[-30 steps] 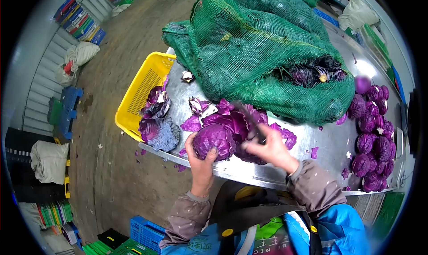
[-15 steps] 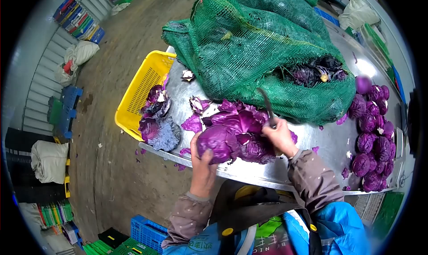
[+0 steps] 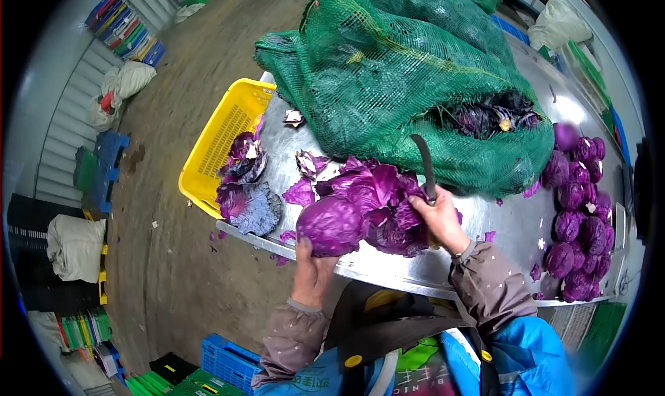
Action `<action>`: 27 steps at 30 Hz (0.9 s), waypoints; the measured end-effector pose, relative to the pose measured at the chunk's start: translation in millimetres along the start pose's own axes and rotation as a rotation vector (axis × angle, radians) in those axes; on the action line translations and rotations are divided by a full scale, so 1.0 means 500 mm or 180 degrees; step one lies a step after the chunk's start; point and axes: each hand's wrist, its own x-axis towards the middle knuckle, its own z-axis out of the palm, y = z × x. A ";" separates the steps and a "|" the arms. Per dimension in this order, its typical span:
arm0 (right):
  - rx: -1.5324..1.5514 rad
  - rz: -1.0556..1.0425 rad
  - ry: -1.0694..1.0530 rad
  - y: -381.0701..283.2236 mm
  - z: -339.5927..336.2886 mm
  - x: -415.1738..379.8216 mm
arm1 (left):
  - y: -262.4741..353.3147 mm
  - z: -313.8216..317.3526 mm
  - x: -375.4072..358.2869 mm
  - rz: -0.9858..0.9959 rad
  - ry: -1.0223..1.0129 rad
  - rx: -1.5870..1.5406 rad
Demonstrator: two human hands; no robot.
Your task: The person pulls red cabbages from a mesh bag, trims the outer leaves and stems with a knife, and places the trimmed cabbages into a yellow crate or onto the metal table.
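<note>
A round red cabbage (image 3: 331, 226) rests in my left hand (image 3: 312, 275), the fingers curled under and around its near side at the table's front edge. My right hand (image 3: 443, 219) is closed round a knife (image 3: 425, 164), its dark curved blade pointing up and away from me. Thumb and fingertips of that hand lie right at a heap of peeled purple leaves (image 3: 377, 188). This heap sits on the metal table just beyond and to the right of the held cabbage.
A green mesh sack (image 3: 409, 84) of cabbages covers the table's back. Trimmed cabbages (image 3: 571, 223) are grouped at the right end. On the left stands a yellow crate (image 3: 218, 143), with outer leaves (image 3: 249, 205) beside it. The metal table (image 3: 485, 257) ends close to my body.
The held cabbage has turned and shifted slightly left, showing a smoother side. My right hand has tilted the knife more upright and moved slightly toward me.
</note>
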 end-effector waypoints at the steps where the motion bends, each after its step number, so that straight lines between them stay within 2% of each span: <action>1: 0.0010 -0.0431 0.0106 0.020 -0.005 0.011 | -0.001 -0.018 0.001 -0.0268 0.0003 -0.0506; 3: -0.1169 -0.1484 0.0308 -0.014 0.016 -0.015 | 0.000 -0.033 -0.006 -0.0229 -0.0004 -0.0234; 6: -0.0767 -0.0650 -0.0941 -0.038 0.065 -0.044 | -0.003 -0.042 0.003 -0.0298 -0.0281 -0.0238; 7: -0.0176 0.0294 -0.1344 -0.064 0.073 -0.058 | -0.008 -0.043 0.011 -0.0398 -0.0606 -0.0130; 8: 0.0092 0.0397 -0.1421 -0.061 0.074 -0.058 | -0.006 -0.033 0.017 -0.0497 -0.0925 -0.0022; 9: 0.0356 0.0501 -0.1501 -0.055 0.075 -0.057 | 0.004 -0.021 0.021 -0.0489 -0.0932 -0.0025; 11: 0.0326 0.0459 -0.1404 -0.044 0.060 -0.057 | 0.031 0.014 0.018 -0.0468 -0.0995 0.0866; 12: 0.0305 0.0418 -0.1304 -0.039 0.056 -0.057 | 0.039 0.031 0.012 -0.0692 -0.0728 0.0819; 13: 0.0300 0.0419 -0.1314 -0.033 0.060 -0.057 | 0.033 0.030 0.010 -0.0684 -0.0721 0.0814; 15: -0.0670 -0.1052 -0.0993 -0.022 0.070 -0.056 | 0.015 0.028 0.009 -0.0540 -0.0549 0.0866; 16: -0.0314 -0.0461 -0.1102 -0.029 0.068 -0.057 | 0.018 0.033 0.009 -0.0513 -0.0413 0.0763; 17: -0.0310 -0.0477 -0.1091 -0.031 0.066 -0.053 | 0.018 0.033 0.013 -0.0510 -0.0431 0.0771; 19: -0.1072 -0.1171 -0.0888 -0.031 0.057 -0.051 | 0.014 0.030 0.013 -0.0022 -0.0422 0.1054; 21: -0.1005 -0.1020 -0.0876 -0.068 0.068 -0.062 | 0.017 0.036 0.015 0.0145 -0.0386 0.1386; 23: -0.1726 -0.1935 -0.0393 -0.058 0.075 -0.057 | 0.018 0.030 0.016 0.0573 -0.0519 0.2175; 25: -0.1804 -0.1971 -0.0314 -0.064 0.076 -0.059 | 0.019 0.033 0.013 0.0574 -0.0525 0.2260; 27: -0.2253 -0.2261 -0.0345 -0.058 0.075 -0.059 | 0.019 0.030 0.015 0.0903 -0.0534 0.2804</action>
